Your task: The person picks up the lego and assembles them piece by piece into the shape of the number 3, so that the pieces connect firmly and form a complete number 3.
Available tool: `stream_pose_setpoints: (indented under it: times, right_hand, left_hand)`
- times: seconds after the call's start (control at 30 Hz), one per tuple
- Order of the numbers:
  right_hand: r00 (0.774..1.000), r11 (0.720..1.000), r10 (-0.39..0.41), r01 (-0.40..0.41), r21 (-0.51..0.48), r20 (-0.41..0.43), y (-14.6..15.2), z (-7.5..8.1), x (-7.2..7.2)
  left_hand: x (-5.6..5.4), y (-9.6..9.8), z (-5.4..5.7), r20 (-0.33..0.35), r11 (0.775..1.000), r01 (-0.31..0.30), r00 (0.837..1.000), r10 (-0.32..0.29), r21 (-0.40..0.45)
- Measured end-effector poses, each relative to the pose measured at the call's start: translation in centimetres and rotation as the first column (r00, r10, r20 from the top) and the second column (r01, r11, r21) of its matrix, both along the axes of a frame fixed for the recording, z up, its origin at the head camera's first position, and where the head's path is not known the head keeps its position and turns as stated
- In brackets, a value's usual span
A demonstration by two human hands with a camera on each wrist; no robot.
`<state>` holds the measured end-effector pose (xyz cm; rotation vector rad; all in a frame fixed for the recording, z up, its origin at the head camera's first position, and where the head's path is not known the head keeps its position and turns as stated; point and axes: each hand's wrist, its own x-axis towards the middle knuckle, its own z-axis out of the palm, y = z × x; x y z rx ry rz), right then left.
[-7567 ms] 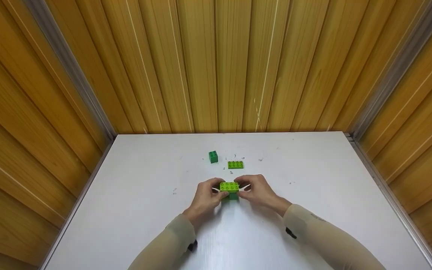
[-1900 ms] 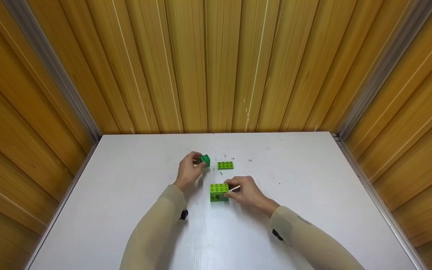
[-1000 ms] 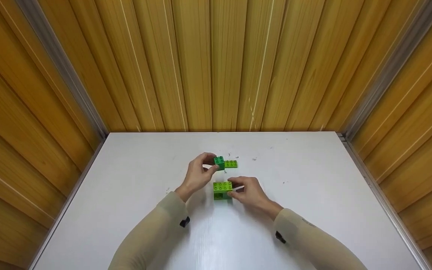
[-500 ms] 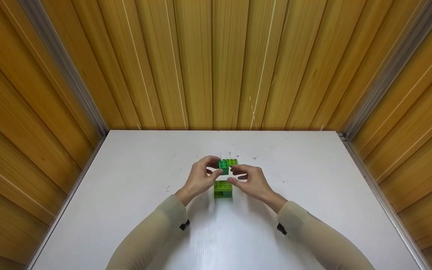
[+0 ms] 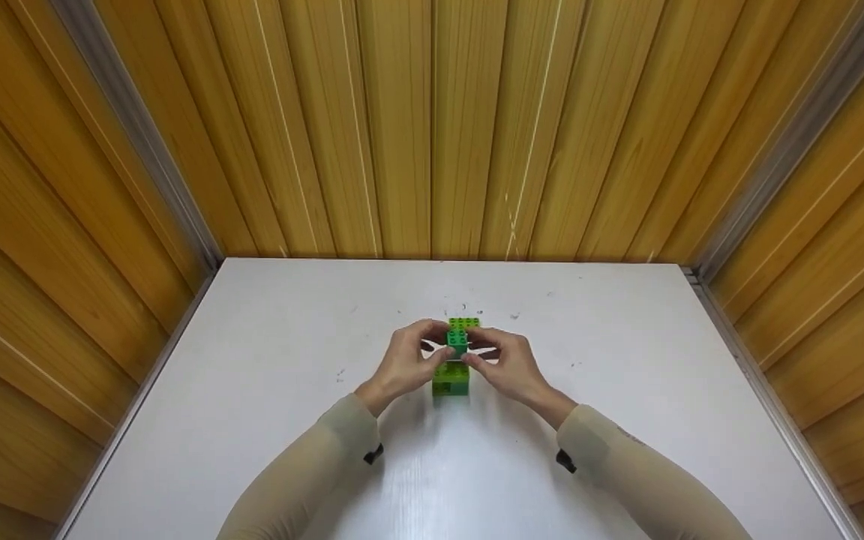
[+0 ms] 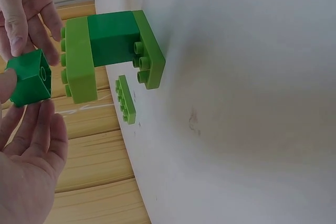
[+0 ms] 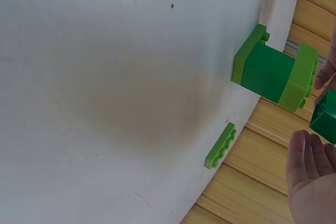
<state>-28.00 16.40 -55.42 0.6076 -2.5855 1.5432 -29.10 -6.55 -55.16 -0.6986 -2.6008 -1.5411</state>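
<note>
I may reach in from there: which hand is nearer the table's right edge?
Right. The right hand is left of the table's right edge, at the right side of the held green brick; the left hand is farther off, at its left.

The left arm [image 5: 304,465] and right arm [image 5: 646,469] angle forward and inward, the left hand [image 5: 411,357] pinching between thumb and fingers, the right hand [image 5: 508,361] facing it closely, thumb and fingers parted.

Head pic bright, w/ glare on near tbl [image 5: 462,480], soft shadows.
</note>
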Motion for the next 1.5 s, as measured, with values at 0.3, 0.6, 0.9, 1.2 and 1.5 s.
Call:
stream_pose_setpoints:
  times: [0.3, 0.6, 0.9, 1.2, 1.5]
  right_hand:
    - [1.0, 1.0, -0.006, 0.006, 0.008, -0.011, 0.2, -0.6, 0.4]
    - [1.0, 1.0, 0.004, -0.004, 0.0, -0.006, 0.3, -1.2, 0.8]
    - [1.0, 1.0, 0.015, -0.014, 0.009, -0.024, 0.4, -1.6, 0.9]
    - [0.998, 1.0, 0.02, -0.02, 0.001, -0.053, 0.2, -2.1, 0.8]
    - [0.993, 1.0, 0.025, -0.026, -0.007, -0.118, 0.3, -2.8, 0.8]
  left_hand:
    - [0.4, 0.3, -0.6, -0.052, 0.999, 0.039, 0.998, -0.038, 0.007]
    - [0.9, 0.4, -1.2, -0.065, 0.999, 0.053, 0.996, -0.053, 0.002]
    - [1.1, 0.5, -1.5, -0.025, 0.998, 0.054, 0.998, -0.054, 0.017]
    - [1.2, 0.4, -1.5, -0.029, 0.998, 0.056, 0.998, -0.055, 0.005]
    - [1.3, 0.5, -1.5, -0.072, 0.998, 0.055, 0.996, -0.056, -0.007]
